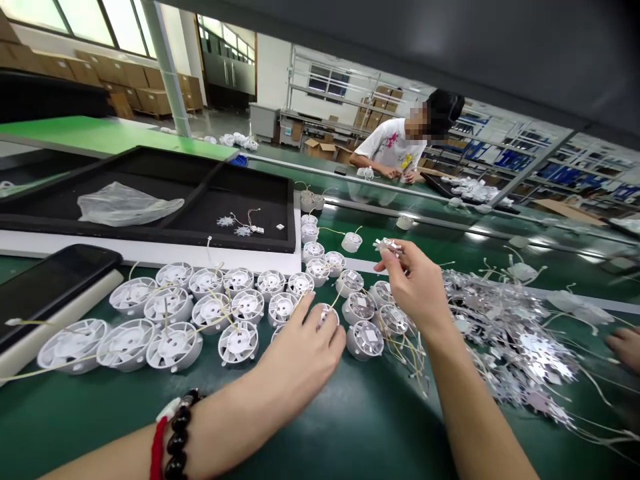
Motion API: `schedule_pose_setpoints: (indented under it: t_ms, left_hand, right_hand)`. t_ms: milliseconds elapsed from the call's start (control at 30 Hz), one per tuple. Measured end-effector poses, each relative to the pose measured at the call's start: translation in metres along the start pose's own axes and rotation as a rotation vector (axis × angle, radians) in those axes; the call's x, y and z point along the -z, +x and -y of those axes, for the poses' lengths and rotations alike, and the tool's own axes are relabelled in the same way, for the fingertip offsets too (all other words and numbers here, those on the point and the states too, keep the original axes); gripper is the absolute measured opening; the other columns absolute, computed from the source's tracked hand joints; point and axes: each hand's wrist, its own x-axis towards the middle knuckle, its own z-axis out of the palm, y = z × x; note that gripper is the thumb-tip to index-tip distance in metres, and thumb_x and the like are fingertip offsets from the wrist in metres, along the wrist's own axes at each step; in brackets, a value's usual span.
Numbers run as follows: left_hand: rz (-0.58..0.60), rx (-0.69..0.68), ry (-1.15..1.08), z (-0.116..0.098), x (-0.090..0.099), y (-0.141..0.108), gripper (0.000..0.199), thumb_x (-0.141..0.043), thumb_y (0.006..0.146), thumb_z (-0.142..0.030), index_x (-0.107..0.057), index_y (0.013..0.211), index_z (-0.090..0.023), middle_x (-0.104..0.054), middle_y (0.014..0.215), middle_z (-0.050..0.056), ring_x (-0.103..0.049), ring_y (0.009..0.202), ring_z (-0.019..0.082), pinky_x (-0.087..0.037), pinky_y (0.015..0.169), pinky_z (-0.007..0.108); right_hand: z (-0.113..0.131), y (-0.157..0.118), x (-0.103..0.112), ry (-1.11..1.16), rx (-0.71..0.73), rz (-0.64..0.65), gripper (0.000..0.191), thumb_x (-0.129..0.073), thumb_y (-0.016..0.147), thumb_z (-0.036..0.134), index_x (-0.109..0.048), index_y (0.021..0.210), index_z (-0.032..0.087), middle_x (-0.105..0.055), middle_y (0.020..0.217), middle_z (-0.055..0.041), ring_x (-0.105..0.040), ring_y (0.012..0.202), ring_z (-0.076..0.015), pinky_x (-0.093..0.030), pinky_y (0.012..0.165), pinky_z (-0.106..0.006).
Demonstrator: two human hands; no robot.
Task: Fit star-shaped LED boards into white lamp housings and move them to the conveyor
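Head view: the right hand (417,283) is raised over the green table (345,427), its thumb and fingers pinched on a small silvery metal piece (387,247), which sits at the fingertips, on the far side of the hand from the wrist. A pile of silvery pieces (525,347) with thin wires lies just to the right of that forearm. The left hand (303,353) reaches palm down over the rows of white round housings (237,343), fingers slightly bent above one housing (333,312); whether they grip it, I cannot tell. Several housings just beyond the left fingertips, between the two hands, hold silvery inserts (370,337).
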Motion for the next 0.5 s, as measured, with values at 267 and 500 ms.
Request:
schedule_pose_setpoints:
  t_ms: [267,500]
  left_hand:
    - [-0.12,-0.261,-0.234,0.013,0.031,-0.039,0.018,-0.072,0.104,-0.019,-0.063,0.088,-0.02,-0.076,0.107,0.003,-0.073,0.106,0.023,-0.057,0.107,0.04]
    - [-0.225,-0.38,-0.396,0.029,0.029,-0.047,0.013,-0.068,0.109,-0.015,-0.068,0.097,-0.019,-0.076,0.104,0.0,-0.072,0.112,0.016,-0.057,0.112,0.027]
  right_hand:
    - [-0.012,0.003,-0.004,0.039,-0.025,-0.164,0.039,-0.06,0.096,0.05,-0.076,0.114,0.019,-0.077,0.072,-0.0068,-0.072,0.065,-0.0254,-0.051,0.07,-0.038]
    - [-0.003,0.003,-0.009,0.336,-0.11,-0.083,0.046,-0.07,0.089,0.063,-0.076,0.102,0.02,-0.075,0.075,-0.0073,-0.058,0.056,-0.0202,-0.044,0.055,-0.035]
